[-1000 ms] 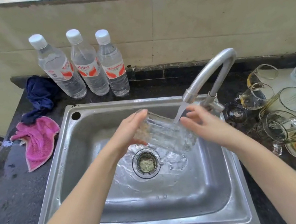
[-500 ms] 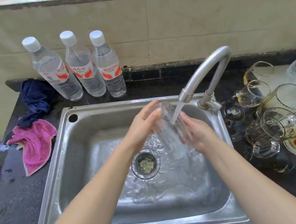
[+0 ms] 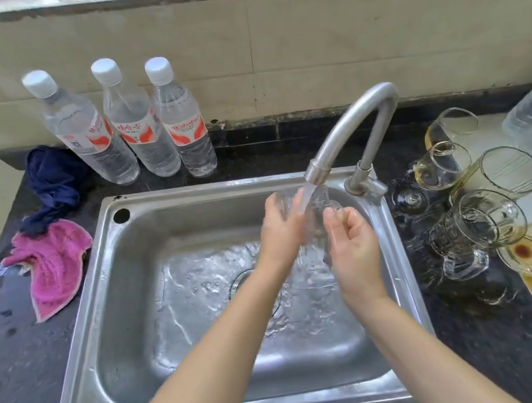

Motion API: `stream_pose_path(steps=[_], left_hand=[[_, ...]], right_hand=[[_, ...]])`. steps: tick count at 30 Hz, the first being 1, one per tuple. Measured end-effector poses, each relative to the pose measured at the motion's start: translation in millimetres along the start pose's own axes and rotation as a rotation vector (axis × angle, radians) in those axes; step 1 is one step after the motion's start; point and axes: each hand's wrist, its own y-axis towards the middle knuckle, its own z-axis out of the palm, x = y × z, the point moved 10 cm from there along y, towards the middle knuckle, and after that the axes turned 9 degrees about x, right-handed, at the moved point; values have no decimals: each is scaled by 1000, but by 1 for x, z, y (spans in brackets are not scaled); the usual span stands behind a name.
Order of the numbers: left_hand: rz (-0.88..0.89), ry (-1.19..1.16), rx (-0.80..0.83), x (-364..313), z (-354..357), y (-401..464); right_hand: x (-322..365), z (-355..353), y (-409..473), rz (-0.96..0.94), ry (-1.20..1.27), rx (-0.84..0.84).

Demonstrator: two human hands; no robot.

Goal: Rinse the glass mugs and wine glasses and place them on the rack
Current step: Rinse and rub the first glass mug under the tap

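Over the sink [image 3: 111,328], both hands are meeting under the tap [image 3: 350,126]. The left hand [image 3: 281,230] is lying with fairly straight fingers along one side of a clear glass [image 3: 315,206], and the right hand [image 3: 353,243] is curling its grip round the other side; the glass is blurred by the running water, so I cannot tell which way it is tipping. Water is spreading across the sink floor. At the table's right edge, more glasses [image 3: 475,228] are crowding together, some lying on their sides. At the left edge a pink cloth [image 3: 53,267] is lying just in front of a dark blue one [image 3: 55,184]. Three bottles [image 3: 139,127] are standing along the table's far edge.
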Motion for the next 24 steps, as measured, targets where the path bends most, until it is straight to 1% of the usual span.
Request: stream_pose_path(steps=[1,3,5,7,8,9,10,11,12,14,15,16,19,21,24], left_hand=[[-3,-10,-11,-2,-5,3],[32,-118,-26,0,-7,-1],[35,-253,0,14,-3,-10],[4,-408,105,23,4,-20],[-44,-456,175,28,9,-23],[-88,-471,252,32,15,-26],[-100,-461,290,34,17,-27],[-87,-474,283,34,16,-27],[-63,-492,234,29,11,-28],[-3,-478,97,21,0,-30],[33,-434,42,17,-5,-31],[71,-367,-3,13,-8,-34],[164,-211,-116,-3,-13,-45],[212,-165,-142,-10,-12,-49],[207,-74,-147,-11,-5,-51]], right_hand=[[-3,1,2,22,23,18],[-6,2,6,92,107,36],[-17,-1,11,210,269,23],[-30,6,12,370,520,62],[-35,11,11,441,635,98],[-40,16,9,501,718,132],[-44,20,8,535,743,162],[-47,24,10,540,704,186],[-50,22,13,506,542,196],[-41,14,22,368,-20,214],[-32,13,24,290,-212,196],[-25,15,23,232,-293,202],[-15,34,6,143,-275,252],[-10,37,-3,74,-308,214],[1,30,-6,20,-324,143]])
